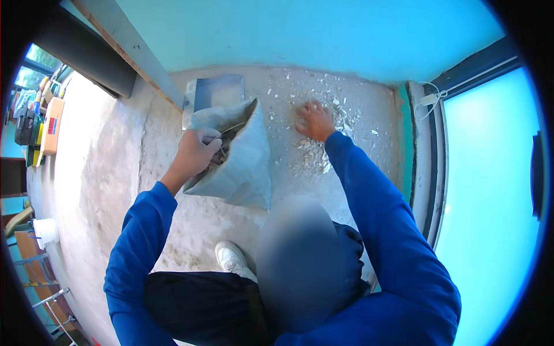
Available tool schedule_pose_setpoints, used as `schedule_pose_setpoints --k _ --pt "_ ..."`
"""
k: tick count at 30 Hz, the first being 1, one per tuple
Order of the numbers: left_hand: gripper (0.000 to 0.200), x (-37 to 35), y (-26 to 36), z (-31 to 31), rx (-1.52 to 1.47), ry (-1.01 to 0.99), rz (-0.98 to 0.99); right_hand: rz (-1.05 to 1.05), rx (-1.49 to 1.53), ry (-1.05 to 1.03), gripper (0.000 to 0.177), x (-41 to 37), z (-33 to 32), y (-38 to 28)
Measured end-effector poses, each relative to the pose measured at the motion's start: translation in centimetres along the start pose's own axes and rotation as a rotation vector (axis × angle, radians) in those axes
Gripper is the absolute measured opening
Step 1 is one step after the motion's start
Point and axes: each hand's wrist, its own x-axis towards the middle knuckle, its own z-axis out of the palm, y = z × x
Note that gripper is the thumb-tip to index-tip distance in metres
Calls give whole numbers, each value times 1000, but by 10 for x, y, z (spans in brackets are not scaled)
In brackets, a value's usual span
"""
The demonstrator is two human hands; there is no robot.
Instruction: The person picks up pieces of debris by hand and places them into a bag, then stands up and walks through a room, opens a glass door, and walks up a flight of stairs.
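Observation:
A pale woven sack (245, 173) stands on the floor with its mouth gaping, dark rubble (222, 153) visible inside. My left hand (199, 151) is closed on the near-left rim of the sack, thumb and fingers pinched together. To the right of it, my right hand (315, 120) reaches down onto the floor, palm down, fingers spread and slightly bent. Under and around those fingers lie white broken flakes (314, 155), thickest to the right of the hand and below it. Whether any flake is under the palm is hidden.
Behind the sack, a flat grey panel-like thing (218, 92) lies near a leaning board (130, 49). A turquoise wall (311, 34) closes off the far side. At right is a door frame with a white cable (428, 100). Boxes (52, 126) and a white bucket (45, 232) stand left.

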Motion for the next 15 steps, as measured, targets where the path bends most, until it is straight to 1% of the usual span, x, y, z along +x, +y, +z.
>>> schedule_pose_setpoints --k 1,2,5,7,8,10,11,14,15 --pt "30 -3 -10 3 156 76 145 -81 -12 -12 51 -18 10 8" --pt "30 -5 -7 4 176 67 139 -150 -14 -18 51 -32 15 14" --pt "30 -9 21 -1 204 39 155 -187 9 -157 49 -58 7 26" --pt "28 -10 35 -6 175 43 198 -147 -15 -120 54 -70 3 26" --pt "27 -12 41 -9 186 77 243 -129 -29 -102 56 -75 0 28" --pt "24 -18 51 -17 207 148 326 -52 -54 -142 67 -78 -23 22" --pt "24 -22 55 -22 258 144 324 -14 -64 -161 73 -79 -33 18" --pt "26 -30 56 -31 461 204 454 13 -6 -207 87 -78 -33 23" --pt "26 -32 53 -30 432 227 472 8 10 -238 89 -76 -33 23"
